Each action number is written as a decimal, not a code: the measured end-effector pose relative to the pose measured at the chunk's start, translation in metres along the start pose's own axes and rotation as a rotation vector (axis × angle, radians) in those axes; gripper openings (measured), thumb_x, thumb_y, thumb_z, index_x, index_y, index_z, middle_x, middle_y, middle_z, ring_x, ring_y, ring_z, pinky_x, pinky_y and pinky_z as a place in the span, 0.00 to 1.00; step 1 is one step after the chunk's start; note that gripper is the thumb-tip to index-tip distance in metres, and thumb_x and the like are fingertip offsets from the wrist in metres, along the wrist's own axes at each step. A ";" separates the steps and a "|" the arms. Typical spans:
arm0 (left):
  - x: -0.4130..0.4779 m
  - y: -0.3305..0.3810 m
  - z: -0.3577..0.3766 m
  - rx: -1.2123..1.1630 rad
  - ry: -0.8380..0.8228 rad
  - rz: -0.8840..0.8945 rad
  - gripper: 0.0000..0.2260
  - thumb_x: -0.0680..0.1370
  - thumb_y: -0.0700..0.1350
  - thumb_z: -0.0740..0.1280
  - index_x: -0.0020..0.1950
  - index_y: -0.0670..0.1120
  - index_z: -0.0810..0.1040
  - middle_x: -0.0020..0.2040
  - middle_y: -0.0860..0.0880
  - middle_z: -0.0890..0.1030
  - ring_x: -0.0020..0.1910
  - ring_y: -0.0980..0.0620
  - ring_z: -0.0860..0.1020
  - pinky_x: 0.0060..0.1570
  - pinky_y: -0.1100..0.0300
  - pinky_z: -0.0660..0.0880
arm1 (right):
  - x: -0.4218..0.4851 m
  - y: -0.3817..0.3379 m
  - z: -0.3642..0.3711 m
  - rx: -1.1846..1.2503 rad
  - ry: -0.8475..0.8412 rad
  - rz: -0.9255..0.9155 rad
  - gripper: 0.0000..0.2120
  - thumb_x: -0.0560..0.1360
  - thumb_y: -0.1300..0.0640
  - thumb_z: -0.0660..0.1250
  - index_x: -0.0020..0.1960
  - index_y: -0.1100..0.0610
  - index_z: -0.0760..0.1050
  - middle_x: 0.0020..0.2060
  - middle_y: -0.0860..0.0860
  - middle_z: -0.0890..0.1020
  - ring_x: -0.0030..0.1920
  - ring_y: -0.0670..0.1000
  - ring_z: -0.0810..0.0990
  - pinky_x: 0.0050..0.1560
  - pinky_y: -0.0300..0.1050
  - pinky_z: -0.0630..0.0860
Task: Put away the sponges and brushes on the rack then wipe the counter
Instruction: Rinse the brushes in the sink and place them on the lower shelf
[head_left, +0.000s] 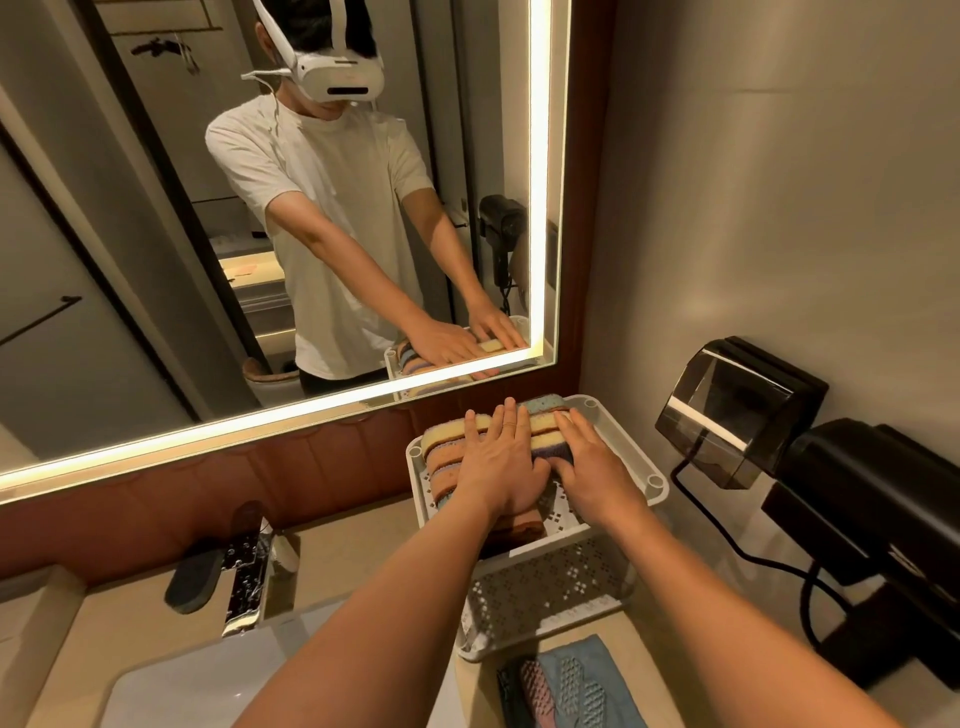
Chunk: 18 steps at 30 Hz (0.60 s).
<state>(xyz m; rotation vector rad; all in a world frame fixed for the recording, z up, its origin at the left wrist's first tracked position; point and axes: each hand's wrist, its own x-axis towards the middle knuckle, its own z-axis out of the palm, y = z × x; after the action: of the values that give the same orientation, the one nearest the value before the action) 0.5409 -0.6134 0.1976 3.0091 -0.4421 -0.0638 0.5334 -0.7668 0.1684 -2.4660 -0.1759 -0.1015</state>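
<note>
A white two-tier plastic rack (655, 480) stands on the counter against the right wall. Several sponges (449, 447) in yellow, orange, blue and purple lie packed side by side on its top shelf. My left hand (501, 460) rests flat on the sponges with fingers spread. My right hand (589, 460) lies flat beside it, pressing the purple and blue sponges at the right end. The lower perforated shelf (550, 592) looks bare. Ribbed pink, blue and dark brushes (558, 686) lie on a blue cloth (597, 652) on the counter in front of the rack.
A chrome faucet (247, 571) stands at the left above a white basin (171, 691), with a dark oval pad (195, 574) beside it. A black wall-mounted hair dryer (862, 514) and a dark dispenser (737, 410) hang on the right wall. A lit mirror (260, 208) is behind.
</note>
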 end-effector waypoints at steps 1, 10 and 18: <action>0.000 0.000 0.000 0.007 0.000 -0.004 0.34 0.83 0.60 0.46 0.83 0.43 0.42 0.83 0.42 0.41 0.82 0.46 0.41 0.77 0.38 0.34 | 0.001 0.000 0.000 -0.004 -0.007 -0.004 0.31 0.83 0.50 0.61 0.82 0.48 0.52 0.81 0.47 0.51 0.79 0.53 0.57 0.76 0.57 0.64; 0.002 0.000 0.004 0.028 0.005 -0.012 0.34 0.83 0.61 0.45 0.83 0.44 0.41 0.83 0.43 0.42 0.82 0.46 0.42 0.78 0.38 0.35 | 0.004 0.004 0.006 -0.079 0.001 0.012 0.31 0.83 0.48 0.59 0.82 0.48 0.51 0.82 0.48 0.52 0.79 0.54 0.59 0.75 0.53 0.63; -0.002 0.003 -0.027 0.059 -0.173 -0.023 0.36 0.83 0.60 0.52 0.83 0.45 0.39 0.83 0.43 0.39 0.82 0.44 0.41 0.78 0.38 0.37 | -0.002 -0.006 0.005 -0.141 -0.032 0.017 0.32 0.84 0.49 0.57 0.82 0.49 0.45 0.82 0.49 0.46 0.81 0.54 0.46 0.78 0.55 0.53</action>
<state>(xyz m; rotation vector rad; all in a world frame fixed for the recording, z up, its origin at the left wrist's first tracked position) 0.5396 -0.6130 0.2251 3.0798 -0.4319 -0.3199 0.5305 -0.7592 0.1679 -2.6099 -0.1661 -0.0688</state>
